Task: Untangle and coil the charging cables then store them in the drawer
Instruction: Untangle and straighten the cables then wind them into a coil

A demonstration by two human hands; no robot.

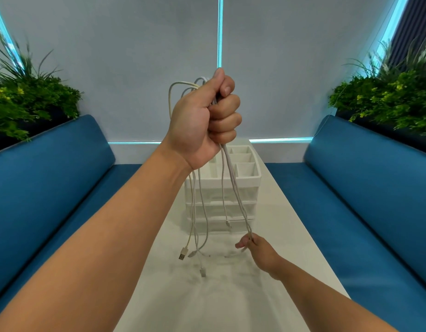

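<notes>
I see the left arm stretched forward and up from the near left, its left hand [202, 121] raised high at the centre, fist clenched round a bundle of white charging cables [197, 207]. Loops stick out above the fist on its left side; the loose strands hang straight down below it, their plugs dangling just above the counter [291, 236]. The right arm reaches in low from the near right. Its right hand [256, 248] sits well below the left, close to the counter, pinching the lower end of 1 or 2 strands, which run taut up to the fist.

The counter is long, narrow and white, running away from me. Blue bench seats [51, 168] with padded backs flank it left and right. Behind the hanging cables stands a white drawer unit [243, 200] with an open tray of compartments on top; I count 3 translucent drawer fronts, all shut. A pale blind [135, 56] fills the far wall, edged by bright light. Green plants [27, 99] sit behind both bench backs.
</notes>
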